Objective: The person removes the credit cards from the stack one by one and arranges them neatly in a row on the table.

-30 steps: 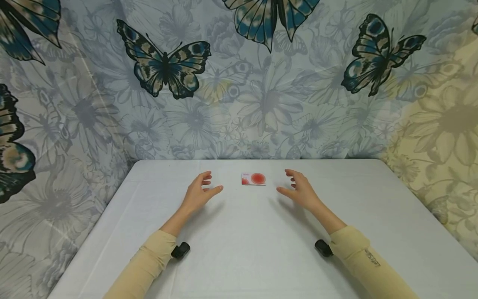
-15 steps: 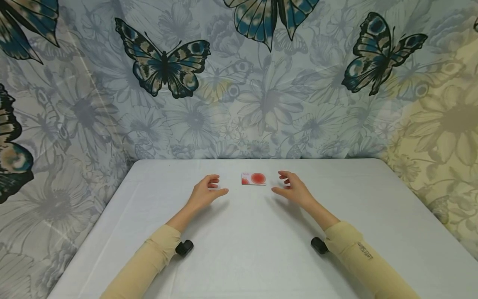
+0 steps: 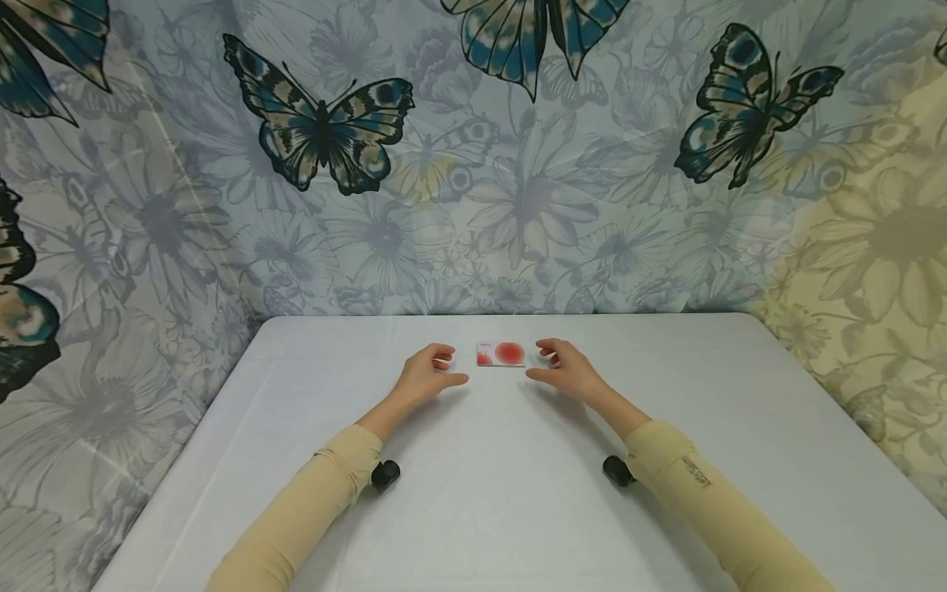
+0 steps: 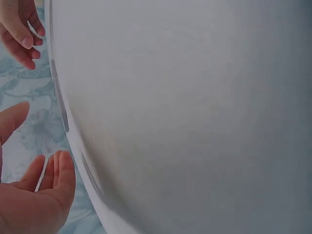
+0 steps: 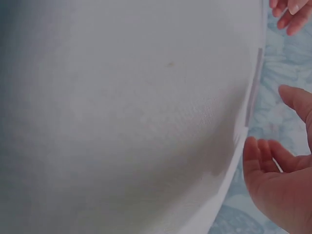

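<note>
A small flat rectangular item (image 3: pixel 500 354), white with red patches and a large red disc on its right half, lies near the far edge of the table. In both wrist views it shows as a thin grey edge-on strip. My left hand (image 3: pixel 425 376) is just to its left, fingers loosely bent and thumb pointing inward, holding nothing. On the other side, my right hand (image 3: pixel 571 374) mirrors that pose, fingertips a short gap from the item's right end. Each wrist view shows the opposite hand across the item too.
The white-covered table (image 3: pixel 488 493) ends at a wall hung with flower-and-butterfly fabric (image 3: pixel 533 205). A small black device (image 3: pixel 385 474) sits under the left cuff, and a like one (image 3: pixel 617 470) under the right cuff.
Both hands have moved inward from the sides, closer to the red-and-white item. The item lies where it was.
</note>
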### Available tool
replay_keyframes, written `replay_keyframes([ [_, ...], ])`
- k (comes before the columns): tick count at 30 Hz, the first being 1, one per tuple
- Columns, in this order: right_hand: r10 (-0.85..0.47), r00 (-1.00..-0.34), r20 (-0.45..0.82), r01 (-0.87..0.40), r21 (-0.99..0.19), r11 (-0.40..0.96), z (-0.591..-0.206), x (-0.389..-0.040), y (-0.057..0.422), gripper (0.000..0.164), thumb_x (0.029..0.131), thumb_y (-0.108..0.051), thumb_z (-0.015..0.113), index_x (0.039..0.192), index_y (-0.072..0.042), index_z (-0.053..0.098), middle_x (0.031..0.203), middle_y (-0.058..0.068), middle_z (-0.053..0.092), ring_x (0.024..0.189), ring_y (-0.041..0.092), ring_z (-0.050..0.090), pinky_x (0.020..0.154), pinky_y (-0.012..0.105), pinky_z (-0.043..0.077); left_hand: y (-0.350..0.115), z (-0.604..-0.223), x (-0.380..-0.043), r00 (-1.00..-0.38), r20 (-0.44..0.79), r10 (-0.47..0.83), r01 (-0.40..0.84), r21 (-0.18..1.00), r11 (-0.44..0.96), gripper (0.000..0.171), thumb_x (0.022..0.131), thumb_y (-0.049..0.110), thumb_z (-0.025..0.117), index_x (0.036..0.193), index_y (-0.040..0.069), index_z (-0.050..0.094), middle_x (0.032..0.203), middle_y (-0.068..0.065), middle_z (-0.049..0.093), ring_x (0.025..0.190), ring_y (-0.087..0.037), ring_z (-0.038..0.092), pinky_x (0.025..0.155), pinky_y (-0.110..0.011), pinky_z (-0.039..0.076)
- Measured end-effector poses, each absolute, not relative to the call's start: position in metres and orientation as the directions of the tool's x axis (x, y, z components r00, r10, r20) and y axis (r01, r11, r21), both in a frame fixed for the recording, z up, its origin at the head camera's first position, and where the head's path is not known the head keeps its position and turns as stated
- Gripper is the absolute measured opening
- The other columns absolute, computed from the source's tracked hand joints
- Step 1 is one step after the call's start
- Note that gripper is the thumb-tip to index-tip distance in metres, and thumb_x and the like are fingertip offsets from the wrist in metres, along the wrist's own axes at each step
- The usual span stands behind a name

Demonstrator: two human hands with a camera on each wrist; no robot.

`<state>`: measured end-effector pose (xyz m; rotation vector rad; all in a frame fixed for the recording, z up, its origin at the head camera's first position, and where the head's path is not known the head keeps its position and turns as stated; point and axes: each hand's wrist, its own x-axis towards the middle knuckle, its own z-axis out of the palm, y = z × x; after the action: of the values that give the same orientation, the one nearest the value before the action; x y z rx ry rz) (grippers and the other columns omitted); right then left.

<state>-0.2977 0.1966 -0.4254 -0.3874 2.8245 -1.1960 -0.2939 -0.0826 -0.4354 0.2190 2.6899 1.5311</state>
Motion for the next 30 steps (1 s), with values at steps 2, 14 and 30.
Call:
replay_keyframes([
  [2, -0.250, -0.968, 0.041, -0.205, -0.705, 0.679, -0.425, -0.300, 0.195, 0.060, 0.088, -0.021, 0.072, 0.136, 0.006, 0.047, 0.124, 0.022, 0.054, 0.108, 0.035, 0.050, 0.093, 0.046, 0.044, -0.079, -0.436, -0.298, -0.987, 0.043, 0.153, 0.116, 0.855, 0.505, 0.054, 0.079, 0.019, 0.082, 0.126, 0.004, 0.059, 0.120, -0.011, 0.062, 0.107, -0.025, 0.059, 0.088, -0.038, 0.049],
  [14, -0.276, -0.960, 0.032, -0.228, -0.662, 0.714, -0.425, -0.316, 0.187, 0.056, 0.087, -0.019, 0.072, 0.131, 0.009, 0.051, 0.118, 0.022, 0.054, 0.103, 0.034, 0.050, 0.091, 0.045, 0.043, -0.062, -0.435, -0.321, -0.975, 0.029, 0.222, 0.156, 0.798, 0.582, 0.056, 0.079, 0.017, 0.081, 0.127, 0.000, 0.058, 0.121, -0.013, 0.062, 0.104, -0.025, 0.059, 0.088, -0.036, 0.048],
  [30, -0.271, -0.962, -0.012, -0.206, -0.619, 0.758, -0.429, -0.328, 0.182, 0.056, 0.085, -0.019, 0.075, 0.129, 0.008, 0.054, 0.114, 0.020, 0.056, 0.098, 0.030, 0.050, 0.089, 0.042, 0.043, -0.045, -0.436, -0.339, -0.955, 0.000, 0.297, 0.216, 0.688, 0.692, 0.058, 0.080, 0.018, 0.080, 0.128, -0.004, 0.056, 0.113, -0.014, 0.061, 0.103, -0.026, 0.056, 0.090, -0.037, 0.046],
])
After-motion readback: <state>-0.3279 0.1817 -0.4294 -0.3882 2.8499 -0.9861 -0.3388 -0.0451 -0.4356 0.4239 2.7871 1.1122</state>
